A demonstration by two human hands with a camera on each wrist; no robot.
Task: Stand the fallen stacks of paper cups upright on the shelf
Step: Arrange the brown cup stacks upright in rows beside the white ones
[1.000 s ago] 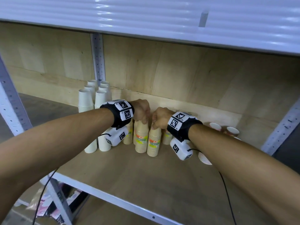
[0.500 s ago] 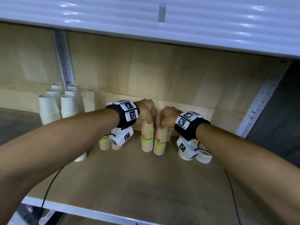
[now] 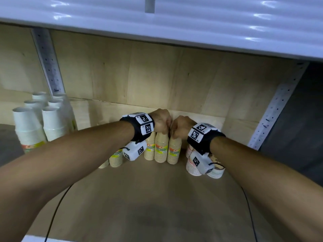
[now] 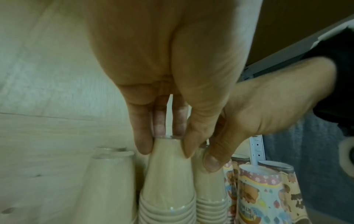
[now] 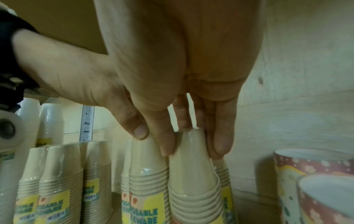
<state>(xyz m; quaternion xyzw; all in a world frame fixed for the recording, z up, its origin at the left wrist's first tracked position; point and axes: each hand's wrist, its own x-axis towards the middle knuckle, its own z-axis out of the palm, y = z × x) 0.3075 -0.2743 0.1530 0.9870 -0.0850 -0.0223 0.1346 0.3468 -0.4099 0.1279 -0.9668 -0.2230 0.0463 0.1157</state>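
head view: the left hand (image 3: pixel 161 122) and right hand (image 3: pixel 181 125) sit knuckle to knuckle at the back of the shelf (image 3: pixel 157 198), each pinching the top of a beige cup stack. the left-held stack (image 3: pixel 161 148) and right-held stack (image 3: pixel 173 151) stand upright, touching, just below the fingers. half a second ago they stood further out from the back wall and the other beige stacks (image 3: pixel 116 158); now they are tucked in line with them, so this pair looks all but placed. just right of the grip stand patterned cup stacks (image 3: pixel 215 172); well to the left, white cup stacks (image 3: pixel 52 124).

left wrist view: thumb and fingers (image 4: pixel 142 141) curl round the narrow top of the wrapped stack, base hidden below. the right hand's thumb rests on the neighbouring stack beside it.

right wrist view: the same pinch mirrored, fingers (image 5: pixel 220 141) closed round the top of their stack, with labelled beige stacks upright to the left. my judgement: both can be released; no fallen stack is visible.
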